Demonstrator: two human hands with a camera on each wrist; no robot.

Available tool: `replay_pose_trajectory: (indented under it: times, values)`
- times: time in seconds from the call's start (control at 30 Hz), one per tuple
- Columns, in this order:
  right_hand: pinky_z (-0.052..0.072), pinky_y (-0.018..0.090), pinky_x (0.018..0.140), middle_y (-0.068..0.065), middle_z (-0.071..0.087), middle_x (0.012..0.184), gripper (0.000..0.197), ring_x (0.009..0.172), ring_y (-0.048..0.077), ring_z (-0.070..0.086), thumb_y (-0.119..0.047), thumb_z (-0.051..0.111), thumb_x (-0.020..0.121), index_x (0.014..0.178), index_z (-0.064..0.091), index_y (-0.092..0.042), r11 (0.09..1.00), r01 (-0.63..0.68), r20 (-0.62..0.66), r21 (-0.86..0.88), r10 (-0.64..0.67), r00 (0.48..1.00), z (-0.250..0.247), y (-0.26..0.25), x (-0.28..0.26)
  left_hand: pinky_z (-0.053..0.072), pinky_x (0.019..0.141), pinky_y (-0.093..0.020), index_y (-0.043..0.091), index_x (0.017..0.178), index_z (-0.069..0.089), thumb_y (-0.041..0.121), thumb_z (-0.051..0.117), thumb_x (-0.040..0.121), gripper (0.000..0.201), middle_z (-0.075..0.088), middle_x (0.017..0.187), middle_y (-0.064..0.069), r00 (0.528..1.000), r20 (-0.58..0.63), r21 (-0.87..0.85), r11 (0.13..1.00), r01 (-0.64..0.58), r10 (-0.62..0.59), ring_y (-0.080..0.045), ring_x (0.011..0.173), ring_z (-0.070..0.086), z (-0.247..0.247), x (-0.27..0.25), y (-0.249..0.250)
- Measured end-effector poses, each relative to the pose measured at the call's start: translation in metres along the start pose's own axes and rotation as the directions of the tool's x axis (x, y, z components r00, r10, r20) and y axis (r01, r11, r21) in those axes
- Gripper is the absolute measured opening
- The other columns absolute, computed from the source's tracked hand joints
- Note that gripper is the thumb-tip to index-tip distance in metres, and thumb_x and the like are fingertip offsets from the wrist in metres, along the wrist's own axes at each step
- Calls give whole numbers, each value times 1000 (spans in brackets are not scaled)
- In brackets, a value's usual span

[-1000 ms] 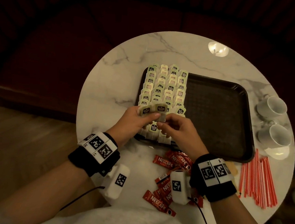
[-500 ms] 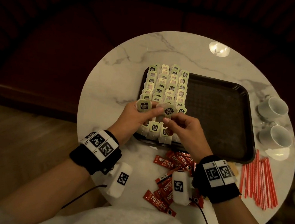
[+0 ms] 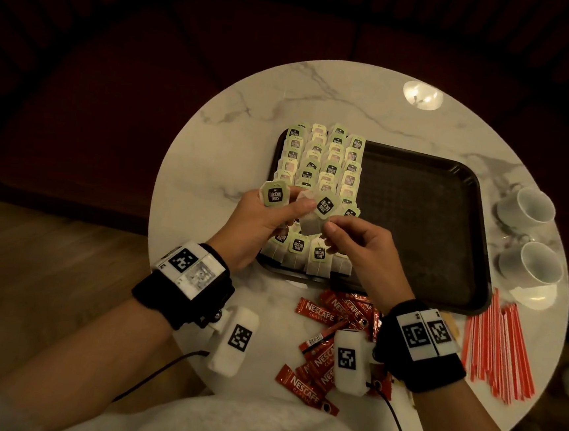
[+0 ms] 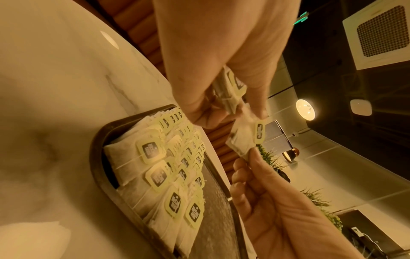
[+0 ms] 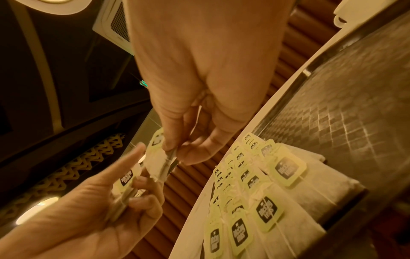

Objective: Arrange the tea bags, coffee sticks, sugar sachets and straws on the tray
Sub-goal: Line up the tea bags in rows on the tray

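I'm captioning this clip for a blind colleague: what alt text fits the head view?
Two hands above a dark tray pass a tea bag: the left hand holds a small stack of bags, the right hand pinches one. Rows of tea bags fill the tray's left side; coffee sticks, red straws and two white cups lie on the marble table.

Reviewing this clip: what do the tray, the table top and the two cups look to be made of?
Tray: probably moulded plastic, dark and matt, with a fine diamond-textured floor in the right wrist view.
Table top: marble or a marble-look surface, white with grey veins, polished enough to mirror a ceiling lamp.
Cups: likely glazed ceramic, plain white with a soft sheen; too small to be sure.
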State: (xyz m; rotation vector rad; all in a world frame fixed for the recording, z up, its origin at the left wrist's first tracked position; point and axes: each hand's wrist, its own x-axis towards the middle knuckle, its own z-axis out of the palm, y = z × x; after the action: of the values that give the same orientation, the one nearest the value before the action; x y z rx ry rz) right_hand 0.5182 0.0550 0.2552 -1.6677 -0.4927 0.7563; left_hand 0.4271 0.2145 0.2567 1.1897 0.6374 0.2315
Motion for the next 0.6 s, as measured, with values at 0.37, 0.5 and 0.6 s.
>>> replay_pose_trajectory:
  times: [0.37, 0.5, 0.6]
  values:
    - [53, 21, 78, 3, 72, 109, 27, 96, 9, 67, -19, 64, 93, 119, 67, -12, 999, 25, -13, 21, -24, 1000, -5, -5, 2, 44, 55, -18, 14, 85, 71, 7, 69, 86, 7, 64, 61, 8, 997, -13, -14, 997, -71, 70, -7, 57, 50, 4, 1, 2]
    - [52, 21, 78, 1, 73, 102, 18, 94, 10, 67, -20, 62, 94, 109, 71, -13, 999, 46, -30, 13, -45, 999, -4, -5, 3, 47, 59, -19, 11, 90, 71, 6, 67, 86, 7, 65, 63, 8, 998, 17, -37, 997, -64, 65, -7, 60, 53, 6, 0, 3]
    - [51, 18, 77, -2, 74, 94, 10, 89, 7, 67, -19, 65, 93, 98, 73, -15, 995, 78, 4, -63, -78, 997, -3, -4, 2, 47, 60, -19, 6, 97, 70, 6, 66, 87, 11, 66, 63, 8, 997, 49, -42, 997, -60, 62, -7, 61, 54, 7, -1, 2]
